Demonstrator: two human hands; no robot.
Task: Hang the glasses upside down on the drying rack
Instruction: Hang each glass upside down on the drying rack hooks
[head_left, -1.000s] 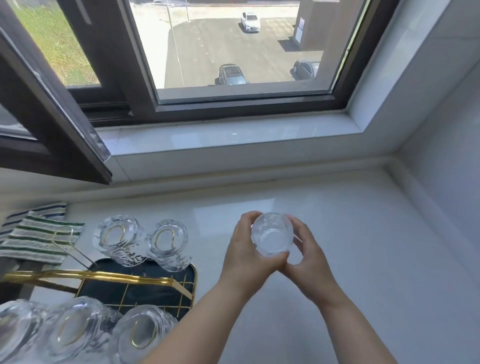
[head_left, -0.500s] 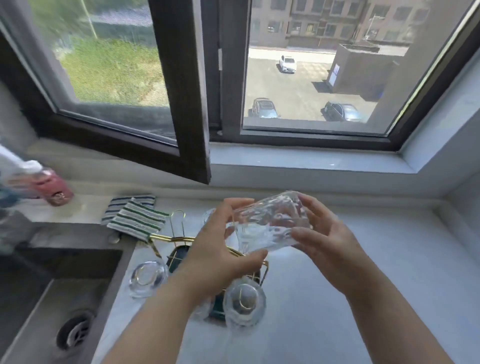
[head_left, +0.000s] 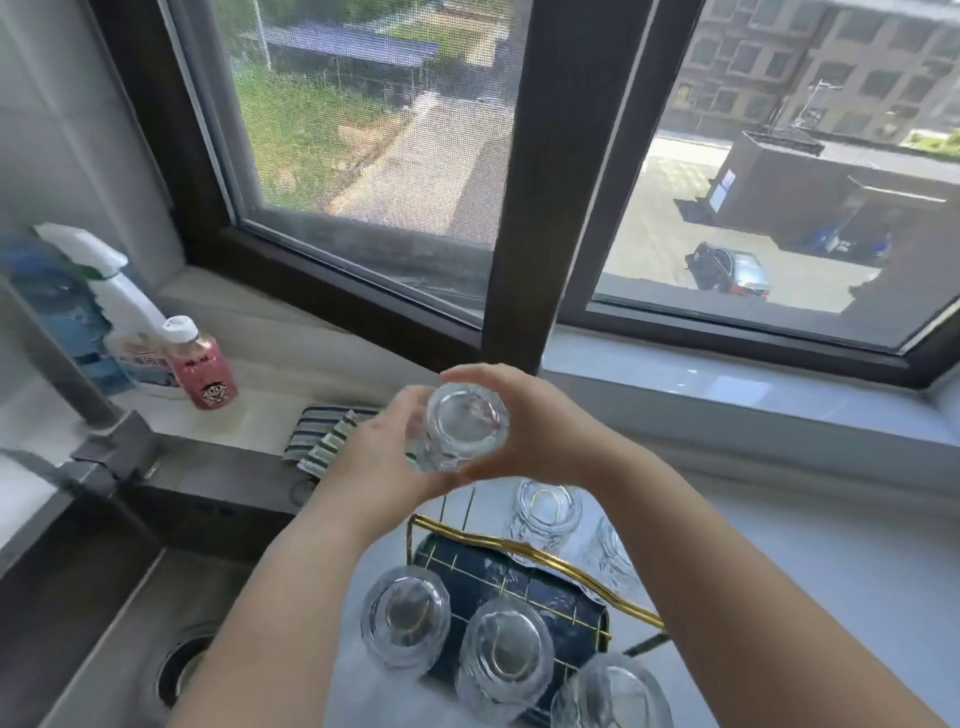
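Observation:
A clear glass (head_left: 464, 430) is held base up between both hands, above the far left end of the drying rack (head_left: 535, 558). My left hand (head_left: 382, 457) wraps its left side and my right hand (head_left: 540, 421) cups its right side. The rack is gold wire over a dark tray (head_left: 498, 587). Several glasses hang upside down on it: three in the near row (head_left: 406, 621) (head_left: 503, 657) (head_left: 613, 693), two in the far row (head_left: 543, 512) (head_left: 610, 556). The rack's far left prong is hidden behind my hands.
A steel sink (head_left: 98, 623) with its drain (head_left: 179, 667) lies left of the rack, with a faucet (head_left: 78, 395) behind it. A striped cloth (head_left: 324, 441), a pink bottle (head_left: 200, 364) and a spray bottle (head_left: 119, 306) stand at the back. An open window frame (head_left: 540, 208) rises just beyond my hands.
The glass has turned from lying on its side to base up, and both hands carry it over the rack's far left end. My view has swung left and lower.

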